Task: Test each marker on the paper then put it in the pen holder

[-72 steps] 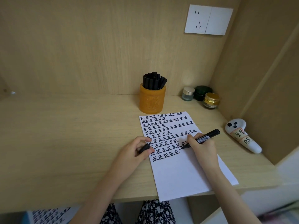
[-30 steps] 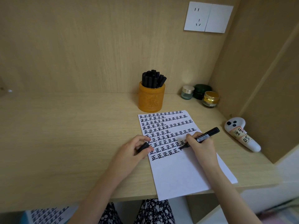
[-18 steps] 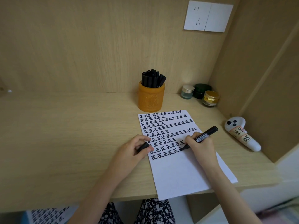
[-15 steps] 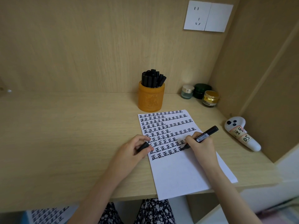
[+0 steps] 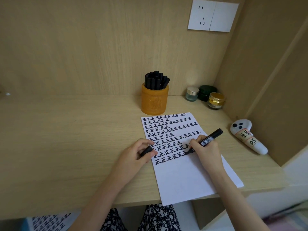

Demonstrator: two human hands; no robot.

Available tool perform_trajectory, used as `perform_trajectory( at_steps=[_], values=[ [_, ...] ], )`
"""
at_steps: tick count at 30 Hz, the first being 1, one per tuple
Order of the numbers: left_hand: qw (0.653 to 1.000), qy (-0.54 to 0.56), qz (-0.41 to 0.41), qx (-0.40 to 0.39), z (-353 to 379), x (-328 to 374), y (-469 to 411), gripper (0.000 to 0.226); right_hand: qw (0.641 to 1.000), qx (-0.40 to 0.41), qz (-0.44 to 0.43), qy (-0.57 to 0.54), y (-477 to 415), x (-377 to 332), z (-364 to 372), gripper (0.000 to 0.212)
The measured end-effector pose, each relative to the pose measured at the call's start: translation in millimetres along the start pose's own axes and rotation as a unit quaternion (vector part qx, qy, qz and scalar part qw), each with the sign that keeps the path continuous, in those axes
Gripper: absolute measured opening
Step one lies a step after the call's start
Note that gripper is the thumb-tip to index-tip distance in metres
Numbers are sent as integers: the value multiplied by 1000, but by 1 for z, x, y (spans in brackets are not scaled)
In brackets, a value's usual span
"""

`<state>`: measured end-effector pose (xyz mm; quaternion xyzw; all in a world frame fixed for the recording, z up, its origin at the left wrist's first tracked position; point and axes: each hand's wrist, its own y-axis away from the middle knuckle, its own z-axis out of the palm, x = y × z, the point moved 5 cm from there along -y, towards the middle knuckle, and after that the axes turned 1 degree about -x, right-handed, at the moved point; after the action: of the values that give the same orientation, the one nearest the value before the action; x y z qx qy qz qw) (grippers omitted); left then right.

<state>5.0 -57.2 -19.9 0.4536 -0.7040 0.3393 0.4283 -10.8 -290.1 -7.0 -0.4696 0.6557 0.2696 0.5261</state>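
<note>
A white sheet of paper (image 5: 186, 177) lies on the wooden desk, its upper half filled with rows of black written characters. My right hand (image 5: 206, 150) grips a black marker (image 5: 210, 138) with its tip touching the paper at the end of a lower row. My left hand (image 5: 135, 155) rests at the paper's left edge and pinches the black marker cap (image 5: 146, 150). Behind the paper stands the orange pen holder (image 5: 155, 101) with several black markers (image 5: 155, 80) upright in it.
Three small jars (image 5: 205, 96) stand in the back right corner. A white controller with a handwritten label (image 5: 246, 135) lies to the right of the paper. The desk's front edge (image 5: 66, 209) runs just below the paper; another written sheet (image 5: 48, 221) shows below it.
The marker tip has shifted slightly along the row as another character was written. My left hand has kept still with the cap.
</note>
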Motion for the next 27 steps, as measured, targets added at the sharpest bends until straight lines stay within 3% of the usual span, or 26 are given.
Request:
perform_trajectory(
  at_steps=[17, 22, 27],
  values=[
    [1000, -10, 4, 0, 0, 3, 0, 22, 999, 30, -12, -13, -2, 1, -5, 28],
    [1000, -6, 12, 7, -1, 6, 1, 24, 995, 44, 8, -88, -3, 5, -10, 32],
    [998, 56, 6, 32, -4, 10, 2, 22, 985, 34, 11, -168, -2, -1, -11, 20]
  ],
)
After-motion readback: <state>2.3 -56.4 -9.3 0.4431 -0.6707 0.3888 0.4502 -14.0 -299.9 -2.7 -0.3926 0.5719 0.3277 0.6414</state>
